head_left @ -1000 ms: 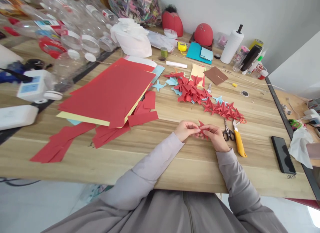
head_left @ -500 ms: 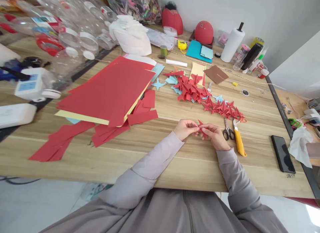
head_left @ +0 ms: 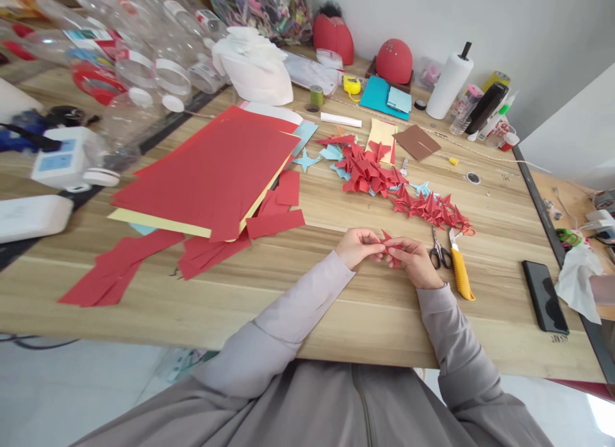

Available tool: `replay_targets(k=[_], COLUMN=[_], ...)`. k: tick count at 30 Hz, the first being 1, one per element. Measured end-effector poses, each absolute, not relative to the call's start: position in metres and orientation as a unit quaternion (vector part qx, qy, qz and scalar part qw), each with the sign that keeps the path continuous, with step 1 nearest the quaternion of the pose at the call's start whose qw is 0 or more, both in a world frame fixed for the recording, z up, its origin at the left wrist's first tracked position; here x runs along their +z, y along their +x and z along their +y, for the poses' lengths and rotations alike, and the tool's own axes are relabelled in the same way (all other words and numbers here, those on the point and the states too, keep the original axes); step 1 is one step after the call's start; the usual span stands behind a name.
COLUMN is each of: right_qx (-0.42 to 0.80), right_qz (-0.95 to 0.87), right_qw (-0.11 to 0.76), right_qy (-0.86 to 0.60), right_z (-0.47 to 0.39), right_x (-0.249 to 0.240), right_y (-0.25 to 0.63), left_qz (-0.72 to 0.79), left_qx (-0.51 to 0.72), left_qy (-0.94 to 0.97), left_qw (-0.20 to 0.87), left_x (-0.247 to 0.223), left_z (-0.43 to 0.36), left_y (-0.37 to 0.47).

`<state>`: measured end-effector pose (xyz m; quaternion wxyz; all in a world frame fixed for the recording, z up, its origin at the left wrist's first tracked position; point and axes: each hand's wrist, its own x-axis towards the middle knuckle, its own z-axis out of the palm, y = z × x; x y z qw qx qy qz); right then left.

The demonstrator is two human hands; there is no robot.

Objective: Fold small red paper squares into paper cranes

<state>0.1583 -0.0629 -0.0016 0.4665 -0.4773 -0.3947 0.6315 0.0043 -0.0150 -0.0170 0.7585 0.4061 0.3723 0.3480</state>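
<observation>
Between both hands, over the front middle of the table, is a small red folded paper star (head_left: 385, 235), its points partly hidden by fingers. My left hand (head_left: 358, 247) pinches its left side. My right hand (head_left: 416, 261) grips it from the right, thumb and forefinger together. Just right of that hand lie black-handled scissors (head_left: 441, 255) and a yellow utility knife (head_left: 461, 271). Beyond the hands, red paper stars (head_left: 430, 209) lie in a row, joining a larger red heap (head_left: 368, 171) with some light blue stars (head_left: 306, 160) about it.
Large red paper sheets (head_left: 211, 171) and cut red strips (head_left: 120, 268) cover the left. Plastic bottles (head_left: 170, 79) crowd the back left. A phone (head_left: 544, 296) lies near the right edge. Brown paper (head_left: 417, 142), a tape measure (head_left: 352, 84) and a white bottle (head_left: 449, 85) are farther back.
The view has shifted very slightly. Both hands keep nearly the same place and grip on the red paper star.
</observation>
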Motion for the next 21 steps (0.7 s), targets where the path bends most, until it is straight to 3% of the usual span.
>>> replay_targets(k=[21], right_qx=[0.625], right_qz=[-0.407], right_qw=[0.464], right_qy=[-0.479], right_z=[-0.0641], right_x=[-0.0052], right_y=[0.1583], left_qz=[0.374], left_qx=[0.347], left_qy=[0.418], left_qw=[0.751], left_x=[-0.0173], left_z=[-0.0149], left_y=[0.0042])
